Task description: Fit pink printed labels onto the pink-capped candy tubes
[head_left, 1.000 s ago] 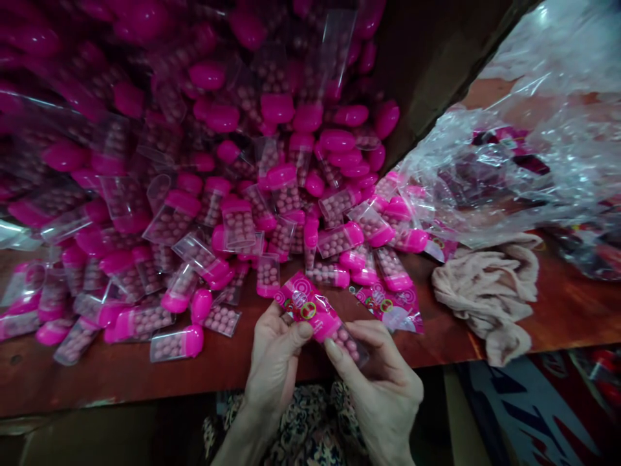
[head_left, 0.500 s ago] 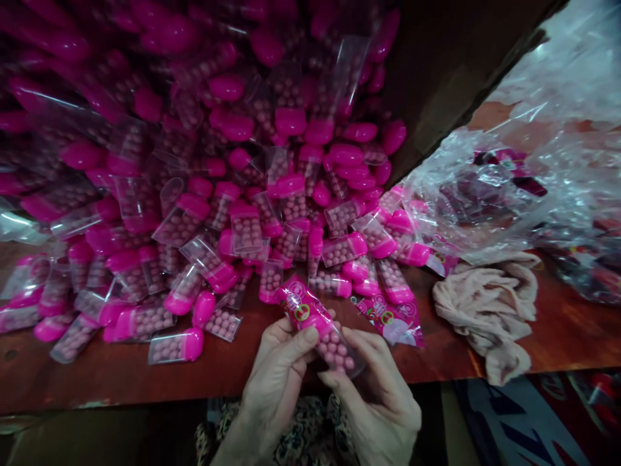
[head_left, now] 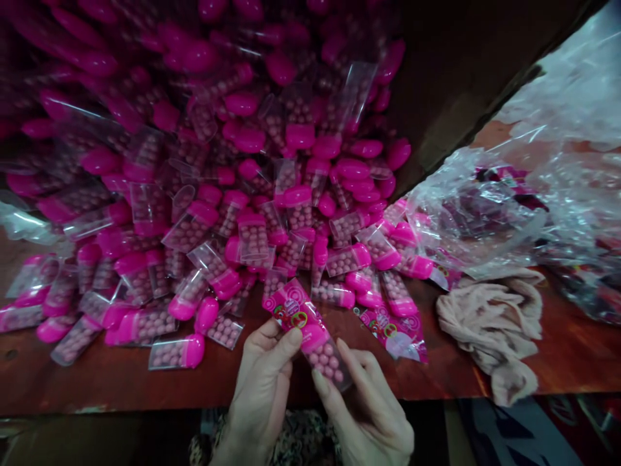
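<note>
The left hand (head_left: 262, 388) and the right hand (head_left: 361, 411) are apart from each other, both closed on one packet (head_left: 305, 330) held just above the front edge of the counter (head_left: 97, 382). The packet's long axis runs diagonally, with its printed magenta wrapper end pointing up and to the left, away from the person, and its clear end pointing down and to the right, towards the right hand. Inside, a magenta cap (head_left: 313, 338) sits next to the printed part, with pink balls (head_left: 326, 362) packed below it. The left thumb (head_left: 291, 343) presses near the wrapper's lower edge, while the right thumb (head_left: 320, 385) and fingers pinch the clear end. Just beyond the hands, a large heap of clear capped tubes (head_left: 242, 194) of pink balls spreads across the counter, far too many to count, and they point in all directions. One more printed packet (head_left: 392, 336) lies flat at the heap's front right edge, and a corner of another wrapper (head_left: 439, 277) shows beside it. To the right are a crumpled clear plastic bag (head_left: 475, 220) with printed packets inside and one bunched beige stocking (head_left: 492, 330). A dark brown cardboard flap (head_left: 451, 84) rises above the heap, and patterned clothing (head_left: 301, 440) shows below the hands.
</note>
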Tool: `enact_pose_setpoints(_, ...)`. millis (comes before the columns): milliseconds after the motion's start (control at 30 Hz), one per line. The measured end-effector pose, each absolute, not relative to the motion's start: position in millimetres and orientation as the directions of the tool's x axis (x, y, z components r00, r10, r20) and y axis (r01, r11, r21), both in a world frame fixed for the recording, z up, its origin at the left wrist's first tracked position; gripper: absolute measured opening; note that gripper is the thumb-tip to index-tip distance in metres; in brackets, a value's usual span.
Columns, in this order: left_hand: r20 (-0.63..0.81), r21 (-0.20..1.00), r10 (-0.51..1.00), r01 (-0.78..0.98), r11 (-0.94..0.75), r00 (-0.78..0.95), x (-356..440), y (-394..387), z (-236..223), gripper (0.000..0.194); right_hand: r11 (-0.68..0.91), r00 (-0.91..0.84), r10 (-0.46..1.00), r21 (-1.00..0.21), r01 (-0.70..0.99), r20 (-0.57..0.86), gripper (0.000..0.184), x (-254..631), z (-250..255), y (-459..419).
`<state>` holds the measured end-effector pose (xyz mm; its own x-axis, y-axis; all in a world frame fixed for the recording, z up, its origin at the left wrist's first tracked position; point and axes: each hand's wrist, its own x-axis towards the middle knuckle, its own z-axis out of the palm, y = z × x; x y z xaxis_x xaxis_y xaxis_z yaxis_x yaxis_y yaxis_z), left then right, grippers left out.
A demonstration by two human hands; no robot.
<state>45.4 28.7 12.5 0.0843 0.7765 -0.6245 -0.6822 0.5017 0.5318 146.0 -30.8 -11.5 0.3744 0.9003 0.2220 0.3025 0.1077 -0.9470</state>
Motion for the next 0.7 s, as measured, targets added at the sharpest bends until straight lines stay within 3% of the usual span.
enact_pose_setpoints(367, -0.589, 0.607, 0.808, -0.660, 0.443, 0.000, 54, 26, 11, 0.021, 0.123, 0.394, 0.875, -0.916, 0.383, 0.282, 0.053, 137, -11, -29)
enact_pose_setpoints(700, -0.595, 0.557, 0.797, -0.663, 0.501, 0.103, 54, 26, 10, 0.019, 0.127, 0.389, 0.882, -0.929, 0.349, 0.267, 0.051, 138, -9, -25)
